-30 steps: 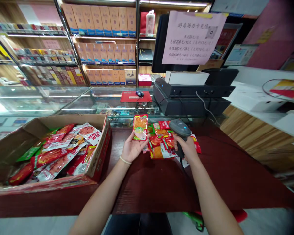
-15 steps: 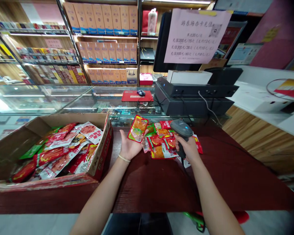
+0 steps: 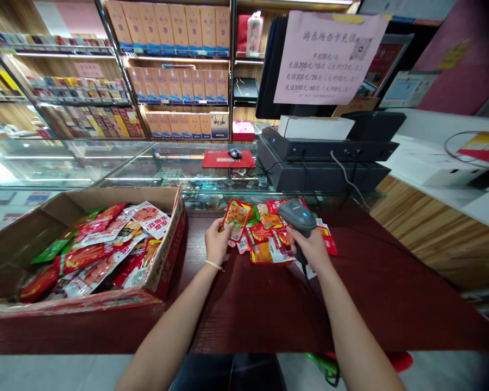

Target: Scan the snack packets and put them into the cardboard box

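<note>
My left hand (image 3: 217,241) pinches an orange-and-red snack packet (image 3: 237,215), held low over the left edge of a pile of snack packets (image 3: 269,241) on the dark red counter (image 3: 269,304). My right hand (image 3: 312,250) grips the handle of a grey barcode scanner (image 3: 297,214), whose head points left over the pile. The scanner's cable runs down beside my right wrist.
An open cardboard box (image 3: 163,260) full of snack packets sits at the left. Behind the counter stand a glass display case (image 3: 155,168), a black cash register (image 3: 321,157) with a pink paper notice (image 3: 328,57), and shelves of boxed goods (image 3: 175,70).
My left hand turned palm-down and lowered the packet from an upright, raised position to the left edge of the pile. My right hand kept the scanner almost still.
</note>
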A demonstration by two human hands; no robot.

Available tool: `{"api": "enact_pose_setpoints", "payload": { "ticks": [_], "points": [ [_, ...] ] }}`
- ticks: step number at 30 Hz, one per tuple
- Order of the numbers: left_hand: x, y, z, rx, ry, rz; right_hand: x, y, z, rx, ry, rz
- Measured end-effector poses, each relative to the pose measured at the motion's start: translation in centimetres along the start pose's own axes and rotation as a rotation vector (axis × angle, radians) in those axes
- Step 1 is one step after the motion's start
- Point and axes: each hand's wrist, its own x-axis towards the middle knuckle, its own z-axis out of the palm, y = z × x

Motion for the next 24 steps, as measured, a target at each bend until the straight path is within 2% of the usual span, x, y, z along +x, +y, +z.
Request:
{"api": "enact_pose_setpoints", "payload": {
  "ticks": [9, 16, 21, 24],
  "points": [
    [0.4, -0.8, -0.2, 0.015, 0.083, -0.035, -0.3, 0.2, 2.2, -0.179, -0.185, -0.093],
    [0.6, -1.0, -0.3, 0.011, 0.069, -0.014, -0.3, -0.2, 1.9, -0.130, -0.184, -0.084],
    [0.5, -0.9, -0.1, 0.091, 0.054, 0.087, -0.1, 0.5, 2.0, -0.098, -0.196, -0.009],
    [-0.2, 1.1, 0.4, 0.130, 0.027, 0.185, -0.1, 0.8, 1.7, -0.162, -0.225, 0.019]
  ]
}}
